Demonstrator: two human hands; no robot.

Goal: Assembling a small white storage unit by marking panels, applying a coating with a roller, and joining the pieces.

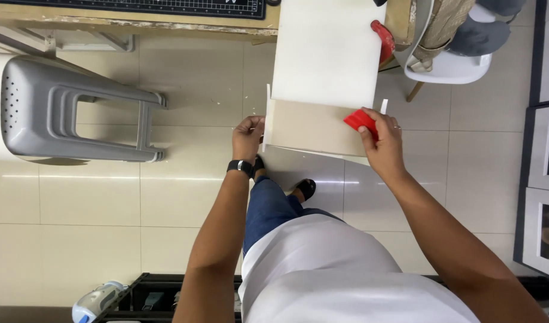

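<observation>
A large board (310,125) juts out from the table edge over the floor, its upper part covered by a white sheet (327,51), its lower part bare beige. My left hand (248,136) grips the board's lower left corner. My right hand (382,140) presses a flat red tool (360,120) against the board where the white sheet ends, at the right side. A black watch sits on my left wrist, a ring on my right hand.
A grey plastic stool (71,107) stands on the tiled floor at left. A white chair (447,63) with fabric on it is at upper right. Framed pictures (543,149) lean along the right. A dark cutting mat (167,7) lies on the table.
</observation>
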